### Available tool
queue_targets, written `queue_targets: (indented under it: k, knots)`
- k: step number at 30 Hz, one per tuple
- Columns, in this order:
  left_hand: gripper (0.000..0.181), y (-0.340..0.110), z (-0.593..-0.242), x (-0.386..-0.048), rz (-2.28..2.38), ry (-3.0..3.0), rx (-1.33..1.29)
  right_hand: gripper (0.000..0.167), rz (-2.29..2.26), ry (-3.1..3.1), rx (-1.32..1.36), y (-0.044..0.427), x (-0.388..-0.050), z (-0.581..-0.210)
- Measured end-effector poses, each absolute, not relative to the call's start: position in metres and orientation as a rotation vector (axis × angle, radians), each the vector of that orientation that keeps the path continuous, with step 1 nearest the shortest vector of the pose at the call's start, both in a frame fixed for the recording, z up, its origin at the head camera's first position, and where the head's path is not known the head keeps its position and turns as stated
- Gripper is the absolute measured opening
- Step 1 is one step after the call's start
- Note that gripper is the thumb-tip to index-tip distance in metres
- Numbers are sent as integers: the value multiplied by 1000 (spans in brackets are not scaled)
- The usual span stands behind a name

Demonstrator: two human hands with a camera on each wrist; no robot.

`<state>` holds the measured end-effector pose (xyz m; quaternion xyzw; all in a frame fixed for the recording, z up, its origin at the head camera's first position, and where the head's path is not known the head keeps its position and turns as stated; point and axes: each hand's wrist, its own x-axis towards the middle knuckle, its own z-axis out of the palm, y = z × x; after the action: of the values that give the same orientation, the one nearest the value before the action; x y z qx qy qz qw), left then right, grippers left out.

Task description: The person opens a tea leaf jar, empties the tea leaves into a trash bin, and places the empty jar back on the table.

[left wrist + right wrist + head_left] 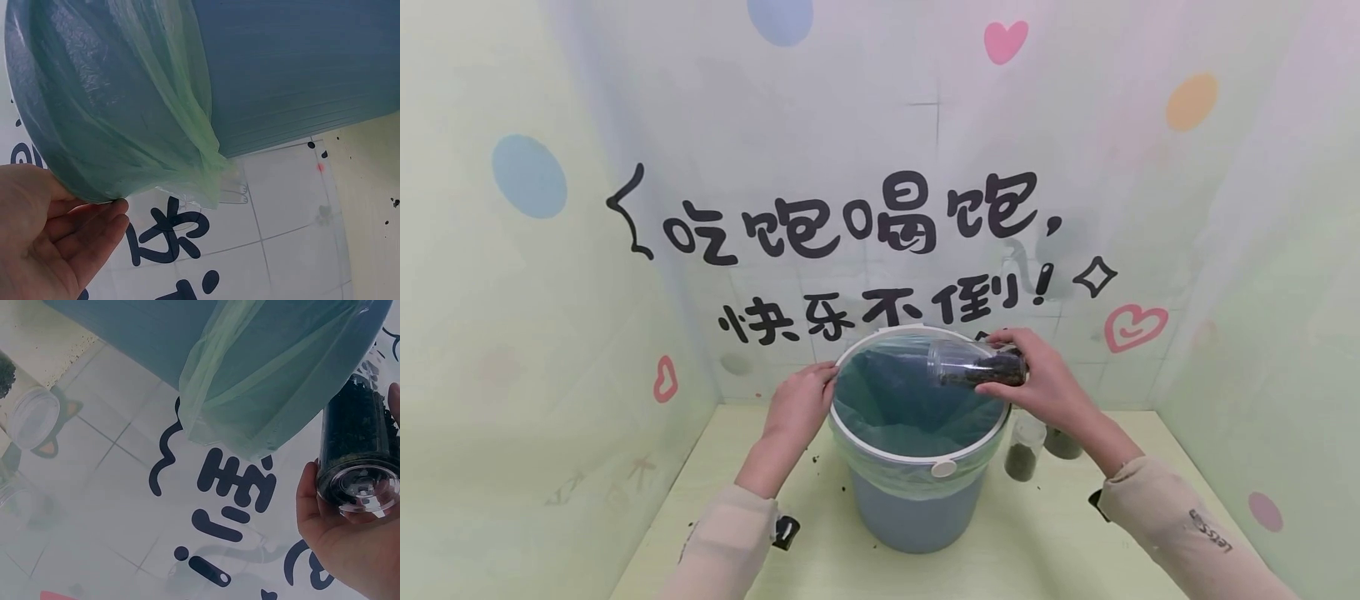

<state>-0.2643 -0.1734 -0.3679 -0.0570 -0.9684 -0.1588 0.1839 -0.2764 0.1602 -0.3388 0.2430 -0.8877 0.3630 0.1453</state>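
Note:
A blue trash bin stands upright on the table, lined with a translucent green trash bag folded over its white rim. My left hand grips the rim on the left side; in the left wrist view its fingertips meet the bag-covered edge, and the thumb is hidden. In my right hand is a clear jar, tipped nearly sideways over the bin's right rim, its mouth pointing inward. Dark, crumbly bits lie inside the jar, mostly towards its base.
Right of the bin, a clear jar with dark contents stands on the table, and another jar is partly covered by my right forearm. Dark crumbs dot the tabletop left of the bin. A printed wall sheet rises close behind.

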Motion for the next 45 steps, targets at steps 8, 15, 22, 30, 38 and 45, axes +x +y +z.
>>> queue_targets:
  k: [8, 15, 22, 30, 38, 45]
  knots:
    - [30, -173, -368, -265, -443, -2737, -155, 68, 1039, -2560, 703, 160, -277, -339]
    - [30, -174, -369, -265, -447, -2725, -161, 72, 1099, -2579, 670, 160, -277, -338]
    - [30, -173, -370, -265, -452, -2710, -164, 66, 1096, -2582, 657, 160, -278, -339]
    - [30, -173, -370, -265, -459, -2712, -161, 67, 1068, -2575, 662, 160, -279, -340]
    - [29, -173, -369, -264, -445, -2698, -175, 68, 1053, -2575, 654, 159, -277, -340]
    - [29, -173, -369, -264, -442, -2703, -176, 66, 1046, -2574, 663, 159, -278, -340]
